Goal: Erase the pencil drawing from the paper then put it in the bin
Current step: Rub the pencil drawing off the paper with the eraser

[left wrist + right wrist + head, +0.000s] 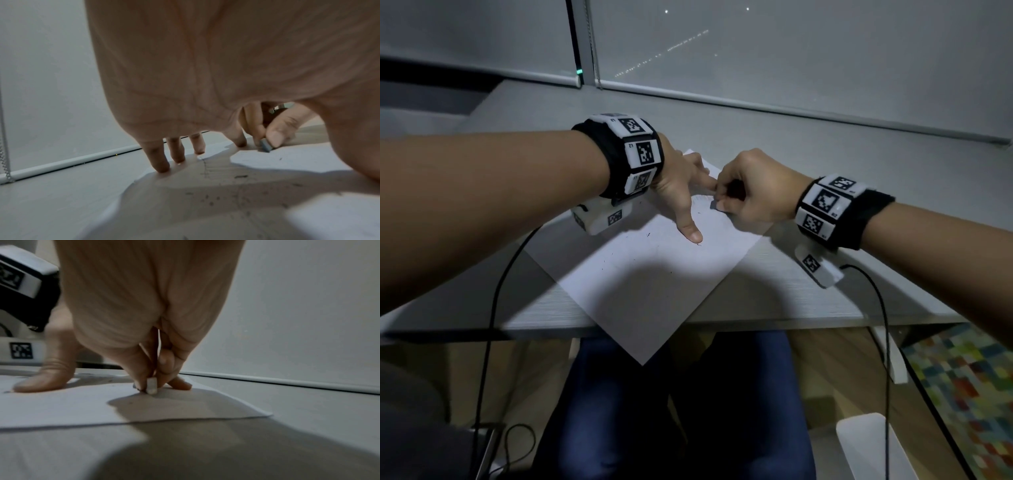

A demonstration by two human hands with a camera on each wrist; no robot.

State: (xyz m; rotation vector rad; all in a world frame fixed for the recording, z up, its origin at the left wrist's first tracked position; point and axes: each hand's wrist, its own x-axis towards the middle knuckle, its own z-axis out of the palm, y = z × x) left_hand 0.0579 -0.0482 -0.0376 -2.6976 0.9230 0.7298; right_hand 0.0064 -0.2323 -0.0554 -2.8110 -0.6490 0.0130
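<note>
A white sheet of paper lies cornerwise on the grey desk, one corner hanging over the front edge. Faint pencil lines and dark eraser crumbs mark it. My left hand presses down on the paper with spread straight fingers and thumb. My right hand pinches a small grey eraser and holds its end against the paper beside the left index finger. The eraser shows between thumb and fingertips; it appears again as the eraser in the left wrist view.
A window blind with its rail closes off the desk's far edge. Black cables hang from both wrists over the front edge. Below are my legs in blue trousers, a white object on the floor and a coloured mat.
</note>
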